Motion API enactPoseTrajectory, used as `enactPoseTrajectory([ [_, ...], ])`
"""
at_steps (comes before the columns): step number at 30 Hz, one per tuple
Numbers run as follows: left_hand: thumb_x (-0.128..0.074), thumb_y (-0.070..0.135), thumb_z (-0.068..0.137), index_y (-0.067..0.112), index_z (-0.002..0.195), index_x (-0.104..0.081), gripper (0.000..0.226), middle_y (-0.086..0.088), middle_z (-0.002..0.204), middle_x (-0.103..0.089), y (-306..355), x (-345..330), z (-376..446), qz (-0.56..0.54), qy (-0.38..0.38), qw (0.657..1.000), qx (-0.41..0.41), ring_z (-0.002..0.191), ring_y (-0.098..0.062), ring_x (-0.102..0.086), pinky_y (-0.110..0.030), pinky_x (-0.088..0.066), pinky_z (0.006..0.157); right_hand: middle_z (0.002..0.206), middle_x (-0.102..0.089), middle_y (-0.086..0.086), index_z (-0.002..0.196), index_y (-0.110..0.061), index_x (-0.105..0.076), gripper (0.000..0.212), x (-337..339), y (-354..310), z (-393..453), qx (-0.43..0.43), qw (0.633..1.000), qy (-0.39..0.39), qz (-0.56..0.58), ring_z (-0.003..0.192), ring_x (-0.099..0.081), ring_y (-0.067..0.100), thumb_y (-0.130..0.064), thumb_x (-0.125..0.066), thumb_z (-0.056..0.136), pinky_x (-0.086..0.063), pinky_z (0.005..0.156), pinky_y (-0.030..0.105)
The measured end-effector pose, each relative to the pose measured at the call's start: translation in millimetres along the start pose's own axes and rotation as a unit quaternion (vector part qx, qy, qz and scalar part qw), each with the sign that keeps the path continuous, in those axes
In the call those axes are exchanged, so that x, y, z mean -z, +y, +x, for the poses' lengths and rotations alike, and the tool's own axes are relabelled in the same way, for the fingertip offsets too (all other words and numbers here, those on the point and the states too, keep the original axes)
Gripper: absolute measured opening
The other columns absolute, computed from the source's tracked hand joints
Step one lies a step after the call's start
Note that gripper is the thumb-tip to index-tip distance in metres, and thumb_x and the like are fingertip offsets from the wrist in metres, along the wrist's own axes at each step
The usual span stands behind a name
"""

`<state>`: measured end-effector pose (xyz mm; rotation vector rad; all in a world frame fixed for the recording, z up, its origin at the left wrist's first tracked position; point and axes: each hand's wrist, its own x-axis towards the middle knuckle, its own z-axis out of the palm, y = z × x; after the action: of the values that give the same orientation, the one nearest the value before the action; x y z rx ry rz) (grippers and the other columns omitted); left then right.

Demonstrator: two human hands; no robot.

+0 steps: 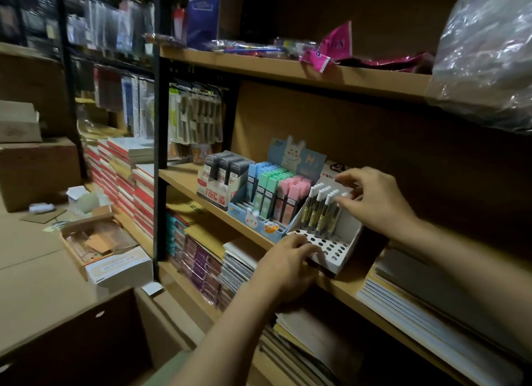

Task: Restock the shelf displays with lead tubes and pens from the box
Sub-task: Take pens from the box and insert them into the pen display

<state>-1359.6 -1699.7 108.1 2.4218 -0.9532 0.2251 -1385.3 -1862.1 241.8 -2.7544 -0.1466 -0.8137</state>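
- Both hands work at the white pen display on the middle shelf. Left hand rests on the display's front edge, fingers curled over the perforated face as if steadying it; whether it truly grips is hard to tell, since the fingertips are blurred.
- Right hand reaches over the back rows, thumb and forefinger pinching the white cap of one pen.
- Pens: slim, translucent barrels with white caps, standing tilted in the rear holes. They look light, stiff and smooth; taking each near the cap or upper barrel should let the tip find its hole.
- Pen display: a stepped cardboard tray with rows of round holes; the back rows are filled, the front rows are open.
- Pastel lead-tube display, just left of the pen display and touching it: blue, green and pink tubes stand upright in packed rows behind a rabbit header card.
- Grey lead-tube display, further left: dark tubes fill it closely.
- Open box sits well apart on the cardboard surface to the left; its contents are unclear.
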Motion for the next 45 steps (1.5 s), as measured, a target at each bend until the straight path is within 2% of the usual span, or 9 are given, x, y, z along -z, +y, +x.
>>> enactPoseTrajectory([
  [5, -0.058, 0.024, 0.093, 0.023, 0.124, -0.060, 0.031, 0.003, 0.124, -0.059, -43, 48, -40, -0.004, 0.005, 1.000, -0.019, 0.110, -0.011, -0.055, -0.030, -0.049, 0.095, 0.088, -0.066, -0.015, 0.101, -0.026, -0.070, 0.021, -13, -59, -10, 0.054, 0.992, -0.064, 0.097, 0.078, -0.063, -0.005, -0.019, -0.075, 0.082, -0.053, 0.069, 0.011],
  [12, -0.061, 0.028, 0.092, 0.018, 0.105, -0.070, 0.018, 0.000, 0.094, -0.071, -137, 19, -180, -0.095, 0.049, 0.958, 0.267, 0.086, -0.014, -0.065, -0.032, -0.052, 0.077, 0.074, -0.067, -0.020, 0.087, -0.030, -0.074, 0.007, -137, -161, -40, 0.140, 0.914, -0.375, 0.071, 0.069, -0.062, -0.010, -0.031, -0.077, 0.081, -0.044, 0.057, 0.006],
  [20, -0.059, 0.013, 0.094, 0.011, 0.092, -0.065, 0.007, -0.009, 0.091, -0.067, -210, -97, -305, -0.254, 0.116, 0.702, 0.655, 0.078, -0.017, -0.061, -0.030, -0.050, 0.070, 0.102, -0.071, -0.002, 0.104, -0.020, -0.072, 0.022, -338, -192, -128, 0.046, 0.836, -0.542, 0.069, 0.079, -0.062, 0.006, -0.027, -0.075, 0.083, -0.049, 0.065, 0.018],
  [23, -0.060, 0.008, 0.092, 0.016, 0.077, -0.055, 0.018, -0.005, 0.083, -0.061, -220, -138, -329, -0.277, 0.079, 0.640, 0.713, 0.072, -0.014, -0.058, -0.025, -0.049, 0.064, 0.103, -0.068, 0.006, 0.109, -0.010, -0.067, 0.027, -397, -185, -171, -0.060, 0.806, -0.586, 0.061, 0.080, -0.068, 0.014, -0.024, -0.071, 0.087, -0.060, 0.070, 0.029],
  [27, -0.065, 0.014, 0.090, 0.018, 0.096, -0.054, 0.013, 0.001, 0.094, -0.059, -224, -183, -341, -0.297, 0.043, 0.590, 0.750, 0.084, -0.010, -0.059, -0.024, -0.051, 0.070, 0.116, -0.064, 0.009, 0.109, -0.008, -0.063, 0.027, -449, -174, -218, -0.115, 0.758, -0.641, 0.037, 0.102, -0.063, 0.021, -0.025, -0.069, 0.089, -0.053, 0.082, 0.028],
  [30, -0.067, 0.015, 0.088, 0.018, 0.099, -0.057, 0.015, 0.000, 0.093, -0.061, -225, -204, -334, -0.317, 0.027, 0.582, 0.748, 0.083, -0.011, -0.060, -0.024, -0.050, 0.073, 0.102, -0.067, 0.005, 0.085, -0.018, -0.057, 0.013, -472, -163, -243, -0.152, 0.744, -0.650, 0.027, 0.083, -0.060, 0.014, -0.021, -0.069, 0.089, -0.046, 0.067, 0.023],
  [35, -0.073, 0.021, 0.084, 0.024, 0.085, -0.058, 0.015, 0.006, 0.080, -0.064, -219, -220, -320, -0.271, 0.051, 0.585, 0.763, 0.077, -0.010, -0.062, -0.025, -0.050, 0.069, 0.105, -0.068, 0.005, 0.108, -0.012, -0.064, 0.033, -488, -155, -257, -0.181, 0.761, -0.623, 0.017, 0.097, -0.066, 0.020, -0.025, -0.079, 0.080, -0.054, 0.080, 0.030],
  [39, -0.072, 0.023, 0.085, 0.023, 0.089, -0.061, 0.012, 0.006, 0.083, -0.067, -219, -223, -313, -0.250, 0.049, 0.587, 0.769, 0.083, -0.013, -0.064, -0.031, -0.054, 0.080, 0.083, -0.061, -0.003, 0.078, -0.015, -0.058, 0.025, -492, -153, -259, -0.208, 0.760, -0.615, 0.024, 0.078, -0.062, 0.013, -0.021, -0.082, 0.077, -0.044, 0.061, 0.021],
  [45, -0.069, 0.017, 0.086, 0.020, 0.090, -0.065, 0.006, 0.002, 0.086, -0.068, -222, -226, -312, -0.243, 0.050, 0.595, 0.765, 0.085, -0.018, -0.065, -0.033, -0.054, 0.083, 0.077, -0.065, 0.006, 0.060, -0.020, -0.052, 0.032, -497, -158, -265, -0.286, 0.745, -0.598, 0.071, 0.079, -0.072, 0.026, -0.008, -0.075, 0.078, -0.061, 0.070, 0.039],
])
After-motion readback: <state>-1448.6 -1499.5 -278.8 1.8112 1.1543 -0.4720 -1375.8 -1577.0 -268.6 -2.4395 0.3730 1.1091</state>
